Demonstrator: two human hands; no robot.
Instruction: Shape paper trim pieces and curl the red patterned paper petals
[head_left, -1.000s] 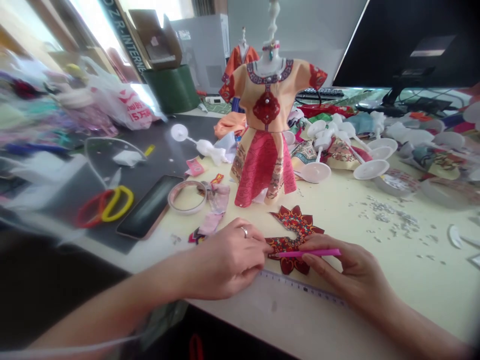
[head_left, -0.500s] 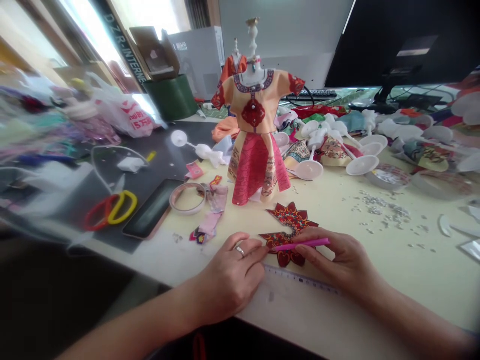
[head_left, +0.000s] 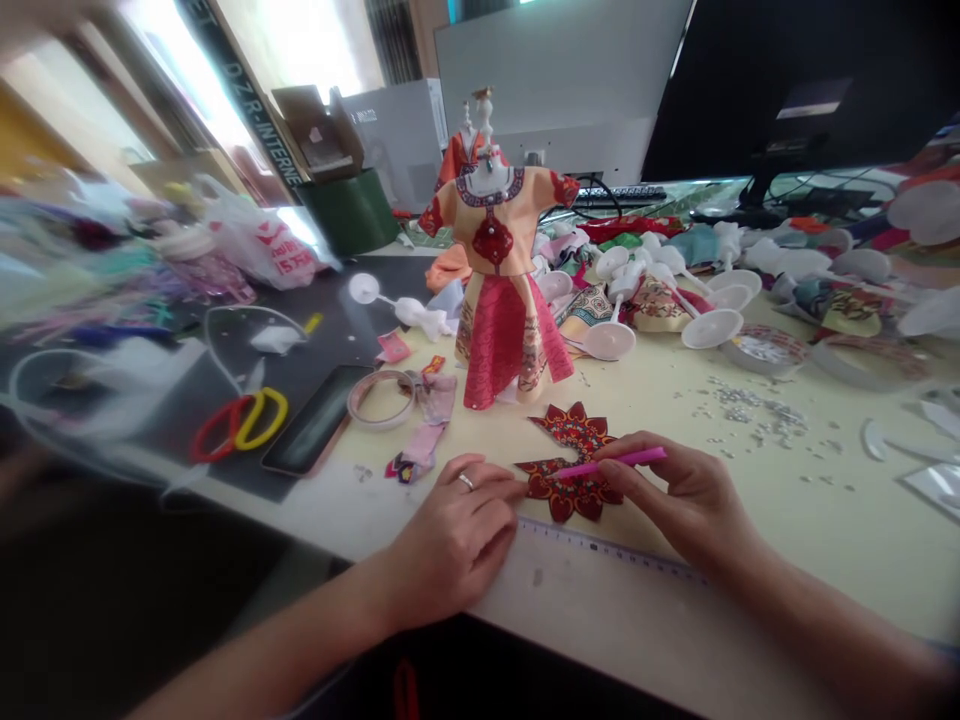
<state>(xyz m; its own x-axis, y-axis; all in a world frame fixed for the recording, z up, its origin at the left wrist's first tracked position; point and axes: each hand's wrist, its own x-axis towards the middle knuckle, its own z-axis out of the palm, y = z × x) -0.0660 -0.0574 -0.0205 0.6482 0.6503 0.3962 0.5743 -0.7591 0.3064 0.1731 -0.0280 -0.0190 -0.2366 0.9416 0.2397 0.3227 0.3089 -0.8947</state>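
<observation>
A red patterned collar piece with petal edges point(head_left: 571, 462) lies flat on the cream table point(head_left: 675, 440) near the front edge. My left hand point(head_left: 457, 530), a ring on one finger, rests curled beside it, its fingertips touching the piece's left edge. My right hand point(head_left: 686, 500) pinches a thin pink stick point(head_left: 611, 464) whose tip lies on the piece. Just behind stands a small mannequin in an orange top and red skirt point(head_left: 504, 280).
A clear ruler point(head_left: 611, 553) lies along the front edge. To the left are a tape ring point(head_left: 381, 397), fabric scraps point(head_left: 424, 440), a phone point(head_left: 307, 417) and red and yellow rings point(head_left: 240, 425). White doll stands point(head_left: 660, 300) and small scattered gems point(head_left: 757, 415) sit to the right.
The view has tilted up and shifted, so the mannequin sits lower and further left. Both hands stay at the red collar piece; the pink stick's tip remains on it.
</observation>
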